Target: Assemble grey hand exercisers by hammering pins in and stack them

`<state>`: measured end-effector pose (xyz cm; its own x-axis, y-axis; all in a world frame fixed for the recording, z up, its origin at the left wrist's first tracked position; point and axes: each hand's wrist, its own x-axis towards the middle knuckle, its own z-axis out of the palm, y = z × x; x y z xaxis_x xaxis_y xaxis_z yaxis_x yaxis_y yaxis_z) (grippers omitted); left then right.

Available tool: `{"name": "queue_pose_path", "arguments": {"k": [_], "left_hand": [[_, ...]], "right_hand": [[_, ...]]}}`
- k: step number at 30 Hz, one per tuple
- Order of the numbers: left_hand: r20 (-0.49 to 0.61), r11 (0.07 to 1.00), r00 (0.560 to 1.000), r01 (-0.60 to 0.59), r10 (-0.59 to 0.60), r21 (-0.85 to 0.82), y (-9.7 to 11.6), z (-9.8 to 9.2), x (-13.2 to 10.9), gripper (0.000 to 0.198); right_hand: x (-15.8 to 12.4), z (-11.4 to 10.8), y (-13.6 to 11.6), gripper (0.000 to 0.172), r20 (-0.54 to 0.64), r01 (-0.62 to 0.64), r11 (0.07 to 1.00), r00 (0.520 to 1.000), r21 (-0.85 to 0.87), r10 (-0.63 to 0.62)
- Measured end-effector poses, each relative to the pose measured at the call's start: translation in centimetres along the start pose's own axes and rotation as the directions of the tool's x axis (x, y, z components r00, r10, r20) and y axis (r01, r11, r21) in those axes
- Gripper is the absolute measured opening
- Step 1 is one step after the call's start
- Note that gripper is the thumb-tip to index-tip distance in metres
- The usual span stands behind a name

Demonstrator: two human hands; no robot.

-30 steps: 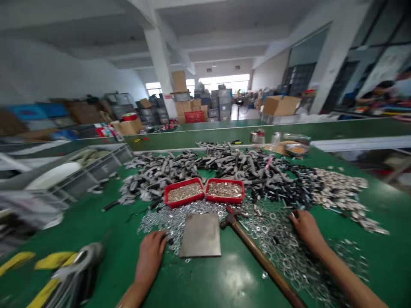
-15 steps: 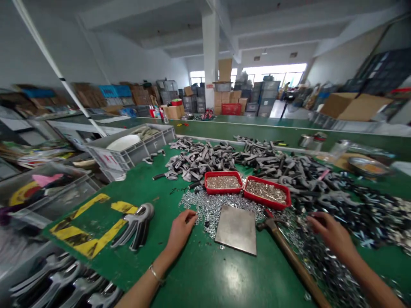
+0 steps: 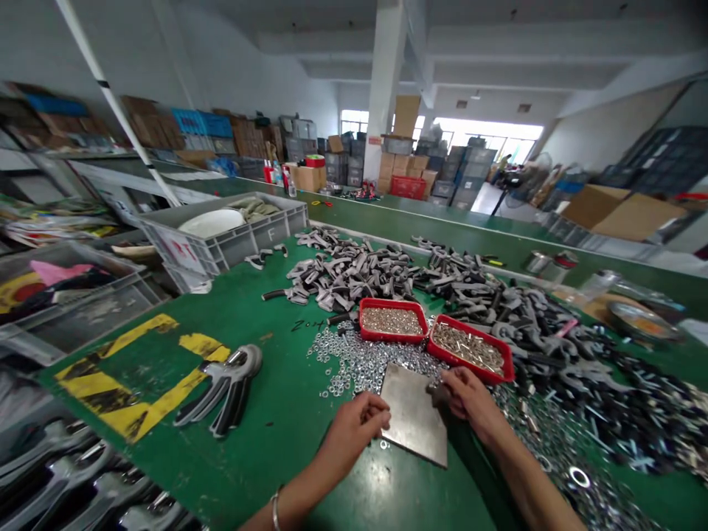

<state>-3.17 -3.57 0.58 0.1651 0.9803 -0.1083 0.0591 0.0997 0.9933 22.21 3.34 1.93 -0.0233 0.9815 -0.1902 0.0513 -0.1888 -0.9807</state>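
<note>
My left hand (image 3: 359,428) is at the left edge of a square metal plate (image 3: 412,420), thumb and fingers pinched together. Whatever may be between those fingertips is too small to make out. My right hand (image 3: 470,398) reaches over the plate's right side, its fingers closed on a small dark piece (image 3: 436,394) whose kind I cannot tell. Loose metal washers (image 3: 354,361) lie scattered behind and left of the plate. Two red trays stand behind it: one tray (image 3: 394,338) holds tiny metal parts, the other tray (image 3: 470,361) short metal pins. The hammer is hidden, likely by my right arm.
Grey-and-black clamp parts (image 3: 354,273) are heaped along the back. Dark small parts (image 3: 602,398) spread across the right. An assembled spring clamp (image 3: 229,391) lies beside a yellow-black tape square (image 3: 144,409). Grey crates (image 3: 271,236) stand to the left, and more clamps (image 3: 105,479) sit at lower left.
Both hands have come inward to the metal plate, the left moving right from the washers and the right moving left from the dark parts. The view has shifted slightly.
</note>
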Motion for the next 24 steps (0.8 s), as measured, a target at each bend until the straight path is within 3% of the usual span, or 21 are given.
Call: {"name": "queue_pose_path", "arguments": {"k": [3,6,14,16,20,24], "left_hand": [[0.026,0.995,0.999,0.026,-0.024,-0.095,-0.2,1.1,0.1,0.017],[0.062,0.981,0.997,0.06,-0.05,-0.187,0.1,1.9,0.9,0.018],[0.101,0.968,0.992,0.091,-0.069,-0.233,-0.5,3.7,2.6,0.021],[0.101,0.963,0.992,0.103,-0.08,-0.251,-0.5,4.1,2.7,0.022],[0.079,0.942,0.991,0.125,-0.105,-0.313,0.5,4.5,2.7,0.025],[0.027,0.91,0.989,0.144,-0.144,-0.39,1.7,4.6,2.3,0.028]], "right_hand": [[0.0,0.3,0.3,0.036,0.06,-0.068,0.99,0.996,0.123,0.061],[-0.1,0.7,0.9,0.037,0.045,-0.067,0.979,0.997,0.191,0.059],[0.6,-0.8,1.7,0.032,-0.197,0.065,0.99,0.98,0.123,-0.04],[0.7,-1.1,1.5,0.034,-0.202,0.056,0.987,0.979,0.149,-0.025],[-0.6,-0.1,0.7,0.04,-0.088,-0.023,0.966,0.995,0.258,0.047],[-4.0,2.3,-0.2,0.029,0.127,-0.122,0.942,0.988,0.313,0.086]]}}
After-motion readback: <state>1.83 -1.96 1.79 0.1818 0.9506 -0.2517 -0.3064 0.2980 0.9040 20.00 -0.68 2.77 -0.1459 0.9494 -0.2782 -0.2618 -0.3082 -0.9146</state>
